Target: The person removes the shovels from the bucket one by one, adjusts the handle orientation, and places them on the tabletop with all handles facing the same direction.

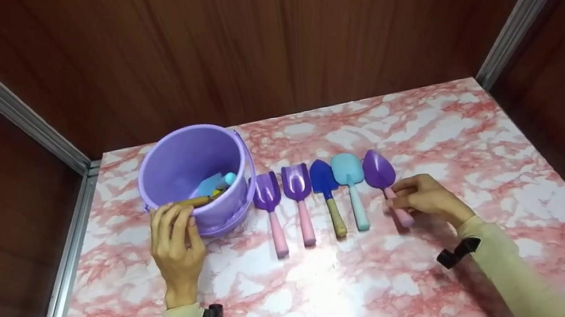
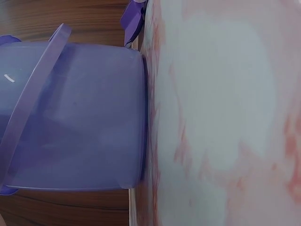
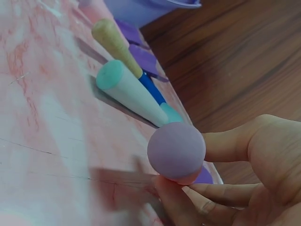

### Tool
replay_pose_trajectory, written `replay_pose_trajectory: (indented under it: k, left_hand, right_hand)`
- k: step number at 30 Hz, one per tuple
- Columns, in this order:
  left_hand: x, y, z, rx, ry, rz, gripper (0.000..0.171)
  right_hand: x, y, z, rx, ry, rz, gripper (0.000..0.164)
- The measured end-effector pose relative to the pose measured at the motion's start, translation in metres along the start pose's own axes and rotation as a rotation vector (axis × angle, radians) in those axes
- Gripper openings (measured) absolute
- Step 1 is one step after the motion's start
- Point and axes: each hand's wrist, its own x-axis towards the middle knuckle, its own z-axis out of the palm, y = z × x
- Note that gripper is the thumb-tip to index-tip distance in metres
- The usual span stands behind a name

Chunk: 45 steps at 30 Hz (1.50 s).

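My left hand [image 1: 178, 245] grips the near rim of a purple bucket [image 1: 188, 155], fingers over the edge and thumb outside. Inside the bucket lie tools, among them one with a wooden-looking handle [image 1: 195, 201] and one with a turquoise handle end [image 1: 230, 178]. In the left wrist view, the bucket [image 2: 89, 117] shows its side and hanging handle. My right hand [image 1: 429, 198] pinches the pink handle of a purple toy trowel [image 1: 379, 170] at the right end of a row. The right wrist view shows the round end of that trowel's handle [image 3: 176, 149] between thumb and fingers.
Left of the held trowel lie a light-blue shovel [image 1: 347, 168], a dark-blue trowel [image 1: 323, 177] with a wooden-looking handle, and two purple scoops [image 1: 295, 181] with pink handles. The red-and-white marbled table [image 1: 335, 295] meets dark wood-look panels [image 1: 266, 39] behind and at the sides.
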Motion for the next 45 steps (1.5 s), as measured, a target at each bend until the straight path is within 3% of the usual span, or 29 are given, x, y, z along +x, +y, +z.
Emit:
replay_pose_trajectory:
  k: [15,28,36,45]
  left_hand:
    - [-0.0001,0.0002,-0.0005,-0.004,0.003,0.0,0.029]
    - [-0.0005,-0.0001,-0.0008,0.001,-0.012,-0.005,0.028]
    - [-0.0023,0.0,-0.0025,0.003,-0.016,-0.007,0.029]
    - [-0.0017,-0.0009,-0.0014,0.005,-0.015,-0.004,0.028]
  right_hand:
    - [-0.001,-0.0019,0.0024,-0.06,0.001,-0.02,0.061]
    - [0.0028,0.0007,0.0074,-0.187,0.131,-0.071,0.052]
    - [0.0029,0.0018,0.0094,-0.234,0.14,-0.121,0.049]
    - [0.0012,-0.001,0.0079,-0.243,0.125,-0.099,0.048]
